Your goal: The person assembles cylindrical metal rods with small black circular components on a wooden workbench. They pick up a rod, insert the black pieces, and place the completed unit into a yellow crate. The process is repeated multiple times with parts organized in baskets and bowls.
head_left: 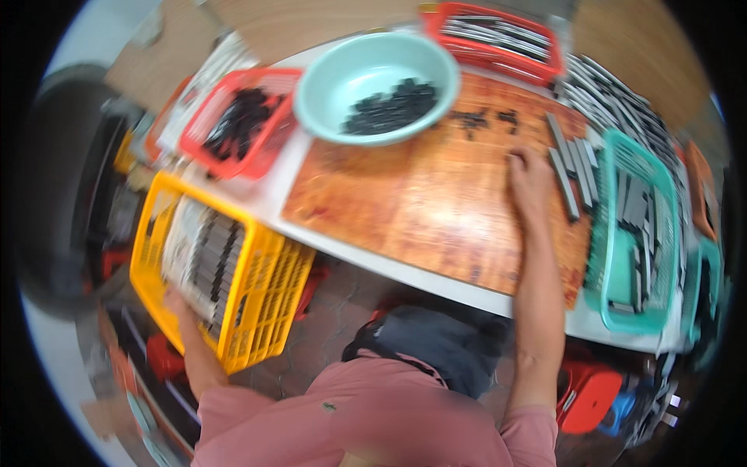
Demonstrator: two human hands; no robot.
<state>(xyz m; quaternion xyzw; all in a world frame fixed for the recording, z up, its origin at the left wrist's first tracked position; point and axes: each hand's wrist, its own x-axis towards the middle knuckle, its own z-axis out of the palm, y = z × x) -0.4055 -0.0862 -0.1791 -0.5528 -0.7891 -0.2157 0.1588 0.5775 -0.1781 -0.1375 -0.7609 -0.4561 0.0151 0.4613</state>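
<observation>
Beside the brown board (420,194) on the tabletop (436,284), the right hand (529,183) lies flat, fingers loose, touching grey bars (572,167) at the board's right edge, while the left hand (177,305) reaches below into the part-filled yellow crate (264,288), grip hidden.

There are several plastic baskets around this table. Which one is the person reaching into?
The yellow basket, low at the person's left; the left hand is at its near edge. The red and green baskets sit on the table, untouched.
</observation>
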